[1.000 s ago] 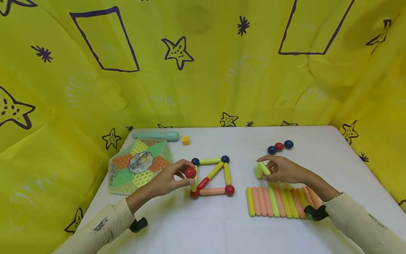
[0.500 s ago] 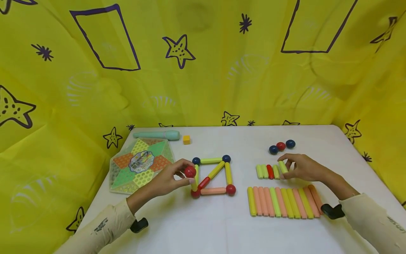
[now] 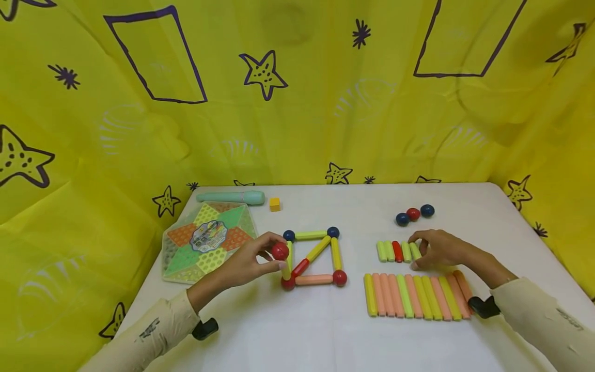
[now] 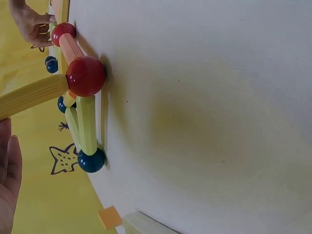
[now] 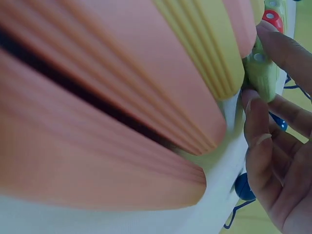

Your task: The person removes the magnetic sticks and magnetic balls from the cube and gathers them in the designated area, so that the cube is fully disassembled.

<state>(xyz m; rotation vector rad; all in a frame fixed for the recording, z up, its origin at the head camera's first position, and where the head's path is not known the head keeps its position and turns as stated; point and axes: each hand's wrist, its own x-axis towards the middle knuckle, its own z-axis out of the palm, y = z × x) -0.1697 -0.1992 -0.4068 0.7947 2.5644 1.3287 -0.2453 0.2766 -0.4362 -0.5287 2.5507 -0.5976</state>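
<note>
In the head view my left hand (image 3: 241, 262) pinches a red ball (image 3: 280, 251) atop a raised yellow magnetic stick (image 3: 286, 270). That stick's lower end meets another red ball (image 4: 86, 76), a corner of a flat square of sticks and balls. A yellow and a red stick (image 3: 301, 267) run diagonally across the square. On the right, my right hand (image 3: 439, 249) pinches a short light green stick (image 3: 415, 251) at the right end of a row of short sticks. Fingertips and thumb sit near its two ends, as the right wrist view shows the green stick (image 5: 263, 73) between them.
Long pink, yellow and green sticks (image 3: 409, 297) lie side by side before the right hand. Two blue balls and a red ball (image 3: 413, 214) rest behind it. A patterned hexagonal box (image 3: 209, 243), a mint microphone-shaped item (image 3: 232, 197) and a yellow cube (image 3: 275, 204) stand back left.
The right hand moved right from the left part of the short-stick row to its right end; the light green stick it carried now lies in line there. The left hand has stayed in place.
</note>
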